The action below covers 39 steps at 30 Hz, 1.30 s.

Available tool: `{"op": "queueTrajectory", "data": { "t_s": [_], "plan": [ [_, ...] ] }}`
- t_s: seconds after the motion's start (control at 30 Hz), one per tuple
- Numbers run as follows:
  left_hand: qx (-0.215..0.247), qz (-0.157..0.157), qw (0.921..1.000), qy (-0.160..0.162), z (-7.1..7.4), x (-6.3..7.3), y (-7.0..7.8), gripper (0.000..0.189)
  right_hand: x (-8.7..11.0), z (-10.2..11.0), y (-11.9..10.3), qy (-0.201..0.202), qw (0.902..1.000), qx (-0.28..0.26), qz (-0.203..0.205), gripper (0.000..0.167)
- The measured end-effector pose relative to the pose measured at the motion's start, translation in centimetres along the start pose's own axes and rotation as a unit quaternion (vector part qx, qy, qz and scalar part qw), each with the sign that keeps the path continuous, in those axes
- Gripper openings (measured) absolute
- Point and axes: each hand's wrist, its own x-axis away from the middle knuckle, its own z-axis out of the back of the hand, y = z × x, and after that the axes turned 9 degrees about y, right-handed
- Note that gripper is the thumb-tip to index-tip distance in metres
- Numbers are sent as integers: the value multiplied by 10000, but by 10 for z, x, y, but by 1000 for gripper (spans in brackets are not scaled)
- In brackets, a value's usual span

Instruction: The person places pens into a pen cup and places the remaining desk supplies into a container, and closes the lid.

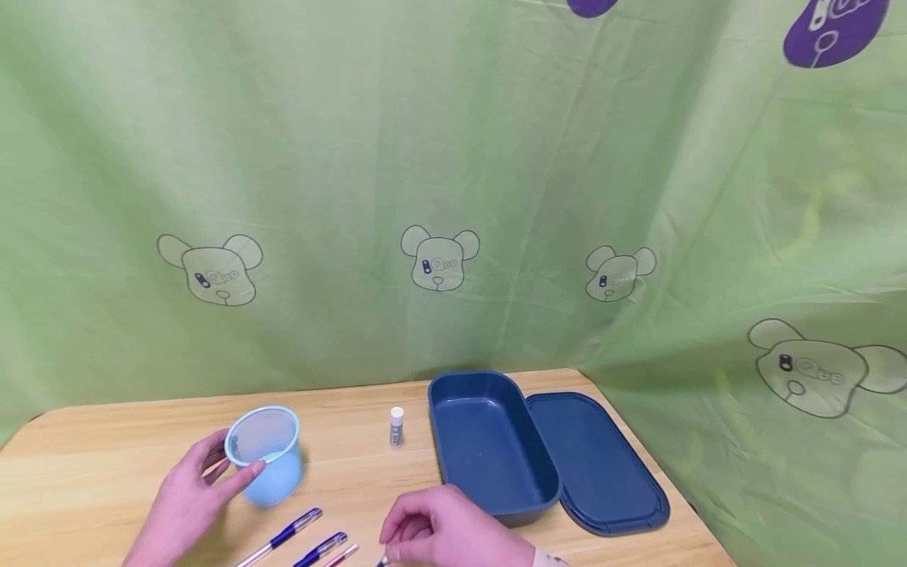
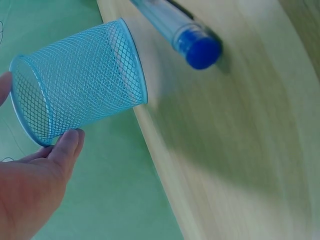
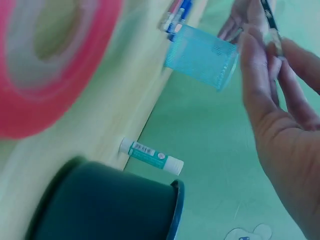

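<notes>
The left grip (image 1: 187, 492) holds the mesh cup (image 1: 282, 476) by its rim, thumb and fingers on opposite sides, apparently to steady it upright on the counter (image 1: 347, 445). The right grip (image 1: 442, 529) is narrow, pinching a slim dark item (image 3: 269, 14), probably a pen, between the fingertips, a hold that suits something so thin. Blue pens (image 1: 285, 538) lie flat near the cup, likely for easy reach. The glue stick (image 1: 396, 429) stands on end beside the open box (image 1: 489, 457), its lid (image 1: 598, 465) lying alongside
</notes>
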Motion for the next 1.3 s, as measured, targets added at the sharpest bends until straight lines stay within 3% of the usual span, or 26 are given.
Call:
{"op": "queueTrajectory", "data": {
  "t_s": [0.1,0.2,0.3,0.63,0.83,1.1,1.3],
  "plan": [
    [4,-11,10000,1,-1,0,1,89,0,-1,-3,480,9951,-862,70,10],
    [15,6,10000,-1,-2,0,2,90,-2,-2,-5,777,9835,-1622,176,17],
    [80,-28,10000,28,-2,0,2,90,-4,-2,-7,1004,9735,-2040,237,23],
    [-28,-113,9999,26,-3,1,-1,91,-13,5,-15,1470,9653,-2036,723,22],
    [-114,-129,9998,23,-3,3,0,91,-26,13,-27,1969,9591,-1908,699,21],
    [-89,-274,9994,195,-5,4,1,86,-48,21,-36,2929,9254,-2313,668,19],
    [31,-267,9993,247,-8,4,1,84,-64,22,-36,3400,9034,-2485,801,20]
  ]
}}
